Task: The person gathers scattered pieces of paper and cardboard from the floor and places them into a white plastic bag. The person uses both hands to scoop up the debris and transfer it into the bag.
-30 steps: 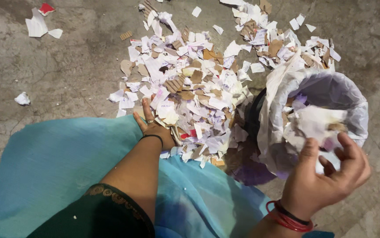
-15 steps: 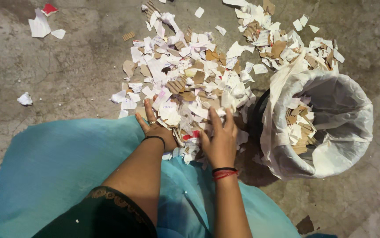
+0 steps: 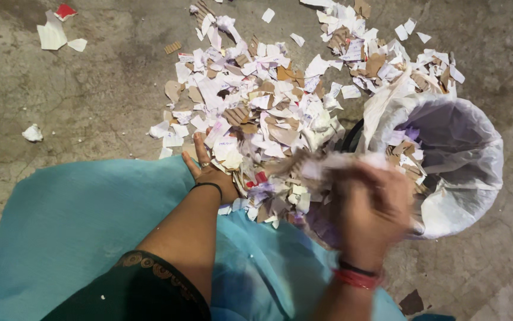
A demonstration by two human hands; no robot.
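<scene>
A big heap of torn paper and cardboard scraps [image 3: 268,113] lies on the concrete floor in front of me. My left hand [image 3: 209,169] rests flat at the near edge of the heap, fingers spread, a dark band on the wrist. My right hand [image 3: 369,205], blurred by motion and wearing red bangles, is closed around a bunch of paper scraps [image 3: 328,163] between the heap and a bin. The bin [image 3: 452,160], lined with a white plastic bag, stands at the right and holds several scraps.
Turquoise cloth [image 3: 84,238] covers my lap at the bottom left. Stray white pieces [image 3: 51,35] and a red scrap [image 3: 65,10] lie at the far left; a small crumpled bit [image 3: 32,132] sits alone on the floor. A brown shard [image 3: 412,302] lies near the bottom right.
My right hand went from the bin to the heap, grabbed scraps, and now swings back toward the bin with them. The left hand has stayed at the heap's edge.
</scene>
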